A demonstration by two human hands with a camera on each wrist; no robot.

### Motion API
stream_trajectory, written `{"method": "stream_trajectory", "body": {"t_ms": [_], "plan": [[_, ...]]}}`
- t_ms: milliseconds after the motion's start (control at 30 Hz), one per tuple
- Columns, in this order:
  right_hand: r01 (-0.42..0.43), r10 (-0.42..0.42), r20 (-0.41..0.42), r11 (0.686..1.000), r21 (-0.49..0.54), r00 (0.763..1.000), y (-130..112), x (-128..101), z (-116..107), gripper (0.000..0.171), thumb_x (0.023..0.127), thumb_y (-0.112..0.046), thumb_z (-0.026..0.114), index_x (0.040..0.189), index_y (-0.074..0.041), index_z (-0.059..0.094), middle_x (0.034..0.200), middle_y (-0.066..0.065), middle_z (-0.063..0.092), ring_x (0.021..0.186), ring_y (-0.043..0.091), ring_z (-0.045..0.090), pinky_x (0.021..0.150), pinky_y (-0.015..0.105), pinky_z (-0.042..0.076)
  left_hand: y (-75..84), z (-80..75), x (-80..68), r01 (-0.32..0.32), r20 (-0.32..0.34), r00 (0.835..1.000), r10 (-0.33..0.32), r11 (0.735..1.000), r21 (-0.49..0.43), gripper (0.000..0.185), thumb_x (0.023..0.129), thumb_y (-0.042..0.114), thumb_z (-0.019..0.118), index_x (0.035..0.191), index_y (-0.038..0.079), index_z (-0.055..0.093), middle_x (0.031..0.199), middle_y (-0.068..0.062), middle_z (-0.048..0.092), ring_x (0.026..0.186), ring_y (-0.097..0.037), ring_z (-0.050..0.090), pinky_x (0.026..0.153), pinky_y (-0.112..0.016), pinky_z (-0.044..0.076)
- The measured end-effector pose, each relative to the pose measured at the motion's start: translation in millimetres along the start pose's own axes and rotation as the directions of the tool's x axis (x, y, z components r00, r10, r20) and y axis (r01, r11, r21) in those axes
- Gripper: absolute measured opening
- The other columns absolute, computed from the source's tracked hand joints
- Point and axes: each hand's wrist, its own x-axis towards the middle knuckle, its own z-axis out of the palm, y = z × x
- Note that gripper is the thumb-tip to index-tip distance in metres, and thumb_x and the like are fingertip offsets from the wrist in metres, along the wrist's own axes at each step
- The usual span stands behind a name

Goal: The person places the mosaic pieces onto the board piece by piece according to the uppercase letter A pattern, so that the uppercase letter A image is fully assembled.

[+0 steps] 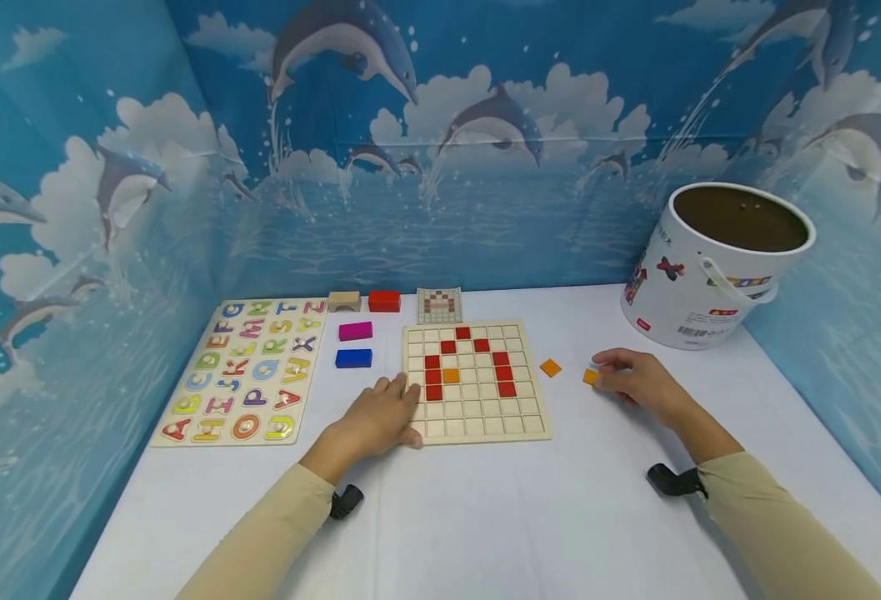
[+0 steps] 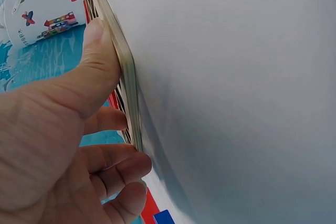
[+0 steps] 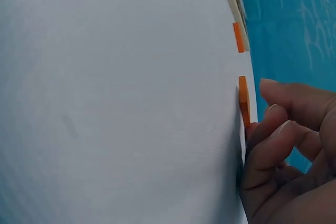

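A square wooden grid board (image 1: 485, 426) lies flat in the middle of the table. Red tiles (image 1: 502, 359) form an arch in its cells, and one orange tile (image 1: 451, 376) sits inside the arch's left side. My left hand (image 1: 382, 417) holds the board's near left corner, thumb along the front edge and bent fingers at the left edge. Right of the board, my right hand (image 1: 638, 382) is at a loose orange tile (image 3: 244, 100). In the right wrist view a fingertip meets its lower end and the thumb stands apart. Another orange tile (image 1: 550, 367) lies between hand and board.
Behind the board lies a small pattern card (image 1: 439, 306). Red (image 1: 384, 301), tan (image 1: 344, 301), magenta (image 1: 355, 331) and blue (image 1: 353, 358) blocks lie left, beside an alphabet board (image 1: 222, 400). A white bucket (image 1: 658, 283) stands back right, before the dolphin curtain.
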Motion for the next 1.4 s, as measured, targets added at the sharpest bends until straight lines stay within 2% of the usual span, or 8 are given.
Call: {"method": "stream_trajectory", "body": {"t_ms": [300, 533, 600, 733, 900, 1100, 1400], "plan": [[0.016, -0.017, -0.008, 0.986, -0.166, 1.000, -9.7, 0.5, 8.3, 0.042, 0.095, -0.018, 0.071, 0.134, -0.006, 0.062, 0.108, 0.014, 0.054, 0.070, 0.020, 0.053, 0.058, 0.028, 0.046, 0.4, -1.9, -2.0, 0.007, 0.004, 1.000, -0.007, 1.000, -0.018, 0.088, 0.087, 0.049, 0.075, 0.155, 0.005, 0.042, 0.162, -0.022, 0.033, 0.143, -0.038, 0.036, 0.112, -0.055, 0.039], [0.007, -0.010, -0.012, 0.984, -0.176, 1.000, -11.0, -0.1, 9.8, 0.039, 0.096, -0.017, 0.071, 0.130, -0.005, 0.055, 0.107, 0.016, 0.054, 0.075, 0.022, 0.055, 0.062, 0.029, 0.050, 1.1, -1.4, -0.2, 0.001, 0.007, 1.000, -0.001, 1.000, -0.009, 0.088, 0.087, 0.049, 0.074, 0.156, 0.005, 0.041, 0.163, -0.021, 0.032, 0.145, -0.037, 0.035, 0.113, -0.054, 0.038], [-0.004, 0.002, -0.016, 0.991, -0.131, 1.000, -10.6, 0.3, 9.3, 0.040, 0.097, -0.017, 0.069, 0.132, -0.006, 0.051, 0.104, 0.015, 0.054, 0.072, 0.022, 0.055, 0.061, 0.029, 0.051, 1.4, -1.5, 0.5, 0.001, 0.007, 1.000, -0.001, 1.000, -0.002, 0.088, 0.087, 0.050, 0.074, 0.156, 0.005, 0.041, 0.163, -0.021, 0.032, 0.145, -0.037, 0.035, 0.113, -0.054, 0.038], [0.006, -0.005, -0.018, 0.999, 0.034, 1.000, -10.8, 1.6, 6.9, 0.046, 0.102, -0.020, 0.061, 0.143, -0.007, 0.043, 0.099, 0.015, 0.053, 0.064, 0.019, 0.054, 0.056, 0.029, 0.050, 1.4, -1.7, 0.3, 0.006, 0.012, 1.000, -0.006, 1.000, 0.003, 0.089, 0.087, 0.050, 0.074, 0.156, 0.005, 0.041, 0.163, -0.021, 0.033, 0.145, -0.037, 0.035, 0.113, -0.054, 0.038], [0.006, 0.004, -0.047, 0.975, 0.224, 0.999, -17.3, 5.7, 6.3, 0.050, 0.104, -0.026, 0.059, 0.147, -0.006, 0.043, 0.107, 0.015, 0.052, 0.064, 0.013, 0.052, 0.056, 0.025, 0.048, 0.8, -0.7, -1.1, 0.013, 0.014, 1.000, -0.013, 1.000, -0.006, 0.089, 0.087, 0.050, 0.074, 0.156, 0.005, 0.040, 0.163, -0.021, 0.032, 0.145, -0.037, 0.035, 0.113, -0.054, 0.038], [-0.001, 0.026, -0.082, 0.957, 0.290, 0.996, -28.6, 8.2, 10.1, 0.058, 0.100, -0.034, 0.067, 0.144, -0.004, 0.046, 0.107, 0.013, 0.063, 0.062, 0.010, 0.052, 0.057, 0.024, 0.050, 2.1, -0.6, -1.4, 0.007, 0.011, 1.000, -0.007, 1.000, -0.016, 0.089, 0.087, 0.049, 0.074, 0.156, 0.005, 0.041, 0.162, -0.022, 0.032, 0.144, -0.037, 0.035, 0.112, -0.053, 0.039], [0.026, 0.002, -0.065, 0.901, 0.434, 0.998, -51.8, 20.3, 30.3, 0.055, 0.098, -0.030, 0.071, 0.143, -0.009, 0.047, 0.104, 0.012, 0.066, 0.063, 0.012, 0.054, 0.060, 0.021, 0.051, 1.0, -2.2, -2.0, 0.005, 0.007, 1.000, -0.004, 1.000, -0.014, 0.089, 0.087, 0.049, 0.074, 0.156, 0.004, 0.041, 0.163, -0.022, 0.032, 0.144, -0.037, 0.035, 0.113, -0.054, 0.039]]}}
